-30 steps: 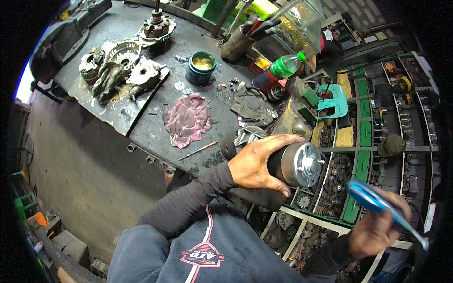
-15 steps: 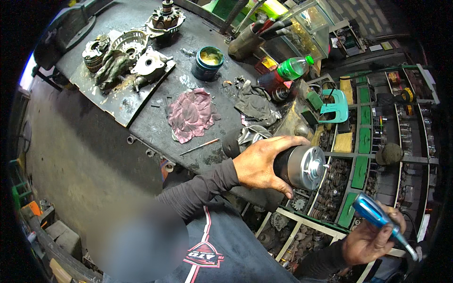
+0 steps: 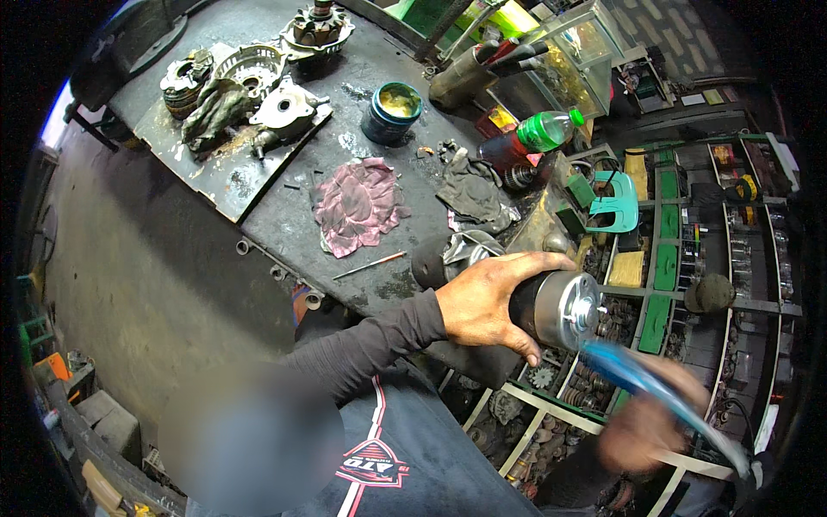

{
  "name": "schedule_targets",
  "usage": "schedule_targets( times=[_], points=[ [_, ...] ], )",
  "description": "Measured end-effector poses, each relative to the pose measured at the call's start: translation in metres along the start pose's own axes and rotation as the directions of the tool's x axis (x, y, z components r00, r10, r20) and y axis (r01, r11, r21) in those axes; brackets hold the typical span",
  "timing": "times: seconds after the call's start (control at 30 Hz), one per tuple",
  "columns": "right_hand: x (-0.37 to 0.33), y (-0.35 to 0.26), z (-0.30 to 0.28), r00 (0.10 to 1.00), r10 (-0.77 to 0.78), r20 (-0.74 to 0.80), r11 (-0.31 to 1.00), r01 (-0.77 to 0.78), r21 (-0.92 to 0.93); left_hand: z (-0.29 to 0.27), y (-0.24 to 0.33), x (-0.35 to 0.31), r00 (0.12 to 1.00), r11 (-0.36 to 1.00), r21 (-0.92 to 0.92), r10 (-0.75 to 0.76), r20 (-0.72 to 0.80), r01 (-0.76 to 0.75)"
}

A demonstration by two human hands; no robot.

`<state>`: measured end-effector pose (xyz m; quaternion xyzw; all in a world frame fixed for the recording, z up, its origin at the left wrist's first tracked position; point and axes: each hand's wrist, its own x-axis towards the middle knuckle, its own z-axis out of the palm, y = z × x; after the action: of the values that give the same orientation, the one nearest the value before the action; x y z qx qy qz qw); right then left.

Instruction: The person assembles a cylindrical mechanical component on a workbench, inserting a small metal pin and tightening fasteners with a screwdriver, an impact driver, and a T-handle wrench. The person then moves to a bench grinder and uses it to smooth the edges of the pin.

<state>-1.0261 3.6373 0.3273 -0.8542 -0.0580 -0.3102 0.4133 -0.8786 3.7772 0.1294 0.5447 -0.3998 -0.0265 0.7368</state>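
Note:
My left hand (image 3: 487, 302) is wrapped round a cylindrical motor (image 3: 564, 312), black on its near part, with a silver end cap facing right and a small bolt standing out of the cap. In my right hand (image 3: 650, 426), smeared by motion, is a screwdriver (image 3: 627, 372) with a see-through blue handle. The butt of its handle lies close to the lower edge of the end cap; whether they touch I cannot tell. Its silver shaft points down and right, away from the motor. Left of the motor, a round metal part (image 3: 469, 250) rests on the workbench (image 3: 301, 250).
A pink rag (image 3: 357, 207), a thin rod (image 3: 370, 264), a grey rag (image 3: 472, 194) and an open tub of grease (image 3: 392, 114) lie on the bench. A bottle (image 3: 544, 132) stands behind. Alternator parts (image 3: 284, 105) sit far left. Compartments of small parts (image 3: 594, 383) fill the right.
My right hand has swung the screwdriver up and left, bringing its handle end to the motor's end cap. My left hand keeps its grip; the whole view has shifted slightly.

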Motion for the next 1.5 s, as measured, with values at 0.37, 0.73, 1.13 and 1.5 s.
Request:
schedule_targets(
  times=[0.37,0.73,1.13,1.5],
  points=[
    [0.016,0.005,0.007,0.996,0.034,0.083,0.984,-0.019,-0.177,0.000,0.005,0.003,1.000,0.999,0.030,-0.021,0.013,0.021],
    [0.077,0.041,0.024,0.983,0.096,0.155,0.898,-0.019,-0.439,0.012,0.028,0.013,0.987,0.995,0.099,0.028,-0.161,-0.013],
    [0.082,0.046,0.026,0.978,0.083,0.190,0.943,-0.016,-0.333,0.007,0.036,0.016,0.995,0.982,0.166,-0.077,-0.068,0.087],
    [0.079,0.043,-0.005,0.990,0.127,-0.061,0.992,-0.127,0.008,0.010,0.033,0.015,0.983,0.982,0.056,-0.181,-0.027,0.182]
  ],
)
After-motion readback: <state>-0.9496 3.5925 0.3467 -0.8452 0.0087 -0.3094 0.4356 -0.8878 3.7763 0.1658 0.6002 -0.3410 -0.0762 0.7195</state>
